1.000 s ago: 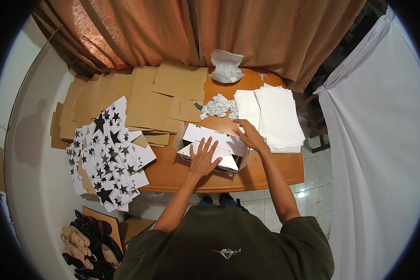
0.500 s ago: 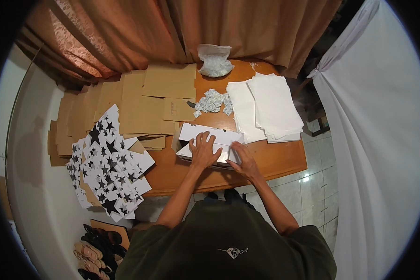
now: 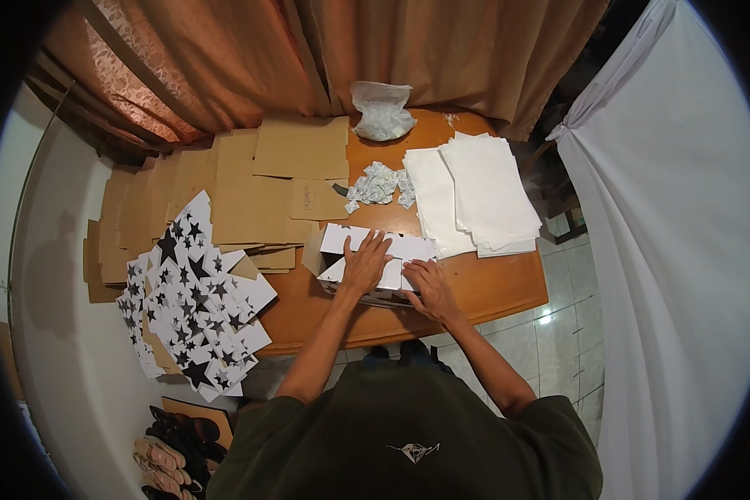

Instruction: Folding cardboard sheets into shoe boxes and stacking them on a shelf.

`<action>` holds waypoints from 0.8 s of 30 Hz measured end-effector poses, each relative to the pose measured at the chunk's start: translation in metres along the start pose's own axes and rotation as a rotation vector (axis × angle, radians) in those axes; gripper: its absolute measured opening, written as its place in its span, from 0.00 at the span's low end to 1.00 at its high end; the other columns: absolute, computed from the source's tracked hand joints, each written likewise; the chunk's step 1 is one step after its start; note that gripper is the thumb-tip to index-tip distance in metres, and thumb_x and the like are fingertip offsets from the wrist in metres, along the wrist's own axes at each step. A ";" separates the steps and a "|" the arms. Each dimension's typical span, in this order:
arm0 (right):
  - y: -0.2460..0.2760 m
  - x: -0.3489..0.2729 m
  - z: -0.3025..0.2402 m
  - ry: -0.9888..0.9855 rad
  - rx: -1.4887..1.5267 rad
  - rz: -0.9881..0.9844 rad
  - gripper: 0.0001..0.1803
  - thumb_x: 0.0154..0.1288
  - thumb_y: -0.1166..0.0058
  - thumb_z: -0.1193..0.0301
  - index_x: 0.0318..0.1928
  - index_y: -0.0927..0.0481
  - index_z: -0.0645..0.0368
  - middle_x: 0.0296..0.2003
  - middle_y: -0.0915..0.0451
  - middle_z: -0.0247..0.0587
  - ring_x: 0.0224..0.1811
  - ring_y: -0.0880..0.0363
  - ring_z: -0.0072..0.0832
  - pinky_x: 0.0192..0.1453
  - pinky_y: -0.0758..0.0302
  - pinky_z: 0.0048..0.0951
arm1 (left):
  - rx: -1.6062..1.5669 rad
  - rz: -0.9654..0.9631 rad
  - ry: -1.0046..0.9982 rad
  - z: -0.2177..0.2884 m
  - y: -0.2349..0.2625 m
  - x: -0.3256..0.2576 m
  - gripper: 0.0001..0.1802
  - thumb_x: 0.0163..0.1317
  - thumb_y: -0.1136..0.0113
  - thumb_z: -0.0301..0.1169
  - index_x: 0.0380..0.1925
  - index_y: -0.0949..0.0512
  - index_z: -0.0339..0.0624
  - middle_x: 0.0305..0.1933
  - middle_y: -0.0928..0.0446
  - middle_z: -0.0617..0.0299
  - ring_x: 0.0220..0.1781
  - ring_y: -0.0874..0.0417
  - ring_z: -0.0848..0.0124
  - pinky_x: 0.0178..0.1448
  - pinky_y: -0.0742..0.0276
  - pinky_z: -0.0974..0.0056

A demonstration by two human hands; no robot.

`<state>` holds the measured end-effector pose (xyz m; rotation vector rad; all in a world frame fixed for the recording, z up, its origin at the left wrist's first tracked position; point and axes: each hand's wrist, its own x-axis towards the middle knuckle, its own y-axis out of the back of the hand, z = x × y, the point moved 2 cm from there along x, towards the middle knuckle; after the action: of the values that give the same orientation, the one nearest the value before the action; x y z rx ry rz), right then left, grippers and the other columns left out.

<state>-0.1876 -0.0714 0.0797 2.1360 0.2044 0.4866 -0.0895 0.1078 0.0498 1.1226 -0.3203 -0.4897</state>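
A white cardboard box (image 3: pixel 407 246) with black star shapes lies near the table's front edge, its white flaps on top. A brown flap (image 3: pixel 313 252) sticks out at its left end. My left hand (image 3: pixel 365 263) rests on the top panels, fingers spread and stretched forward. Over the right part of the box lies my right hand (image 3: pixel 430 290), fingers extended across the top, thumb by the front edge. Both palms face down on the cardboard. The underside of the box is hidden.
Flat brown cardboard pieces (image 3: pixel 250 200) overlap across the table's left, with star-printed sheets (image 3: pixel 193 292) before them. Small white packets (image 3: pixel 377 183) lie heaped behind the box. A clear plastic bag (image 3: pixel 383 117) stands farther back. White paper stacks (image 3: pixel 496 187) lie right. Shoes (image 3: pixel 175 450) are below left.
My right hand has moved from the box's right end onto its top, slightly left, its fingers now lying flatter. The left hand stays on the top panels.
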 end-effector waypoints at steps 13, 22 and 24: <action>0.007 0.006 0.007 -0.056 -0.113 -0.135 0.29 0.63 0.40 0.44 0.57 0.19 0.48 0.73 0.39 0.52 0.76 0.46 0.55 0.76 0.53 0.67 | -0.042 0.119 -0.021 -0.005 -0.011 -0.020 0.24 0.71 0.42 0.40 0.65 0.25 0.50 0.75 0.33 0.59 0.80 0.40 0.62 0.77 0.59 0.30; -0.002 0.013 0.026 -0.152 0.002 -0.271 0.38 0.60 0.39 0.40 0.66 0.24 0.46 0.74 0.39 0.53 0.77 0.48 0.58 0.76 0.47 0.65 | -0.303 0.526 -0.107 0.033 0.081 -0.065 0.15 0.66 0.37 0.31 0.50 0.19 0.37 0.54 0.17 0.52 0.55 0.16 0.55 0.58 0.22 0.55; -0.005 0.011 0.030 -0.059 0.019 -0.224 0.37 0.61 0.39 0.41 0.64 0.22 0.49 0.73 0.39 0.57 0.76 0.47 0.60 0.77 0.49 0.62 | -0.292 0.658 -0.077 0.019 0.094 -0.083 0.13 0.70 0.41 0.31 0.49 0.20 0.34 0.54 0.18 0.50 0.54 0.16 0.54 0.56 0.22 0.58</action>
<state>-0.1644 -0.0877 0.0631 2.1112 0.4107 0.2920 -0.1495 0.1691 0.1433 0.6598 -0.6350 0.0090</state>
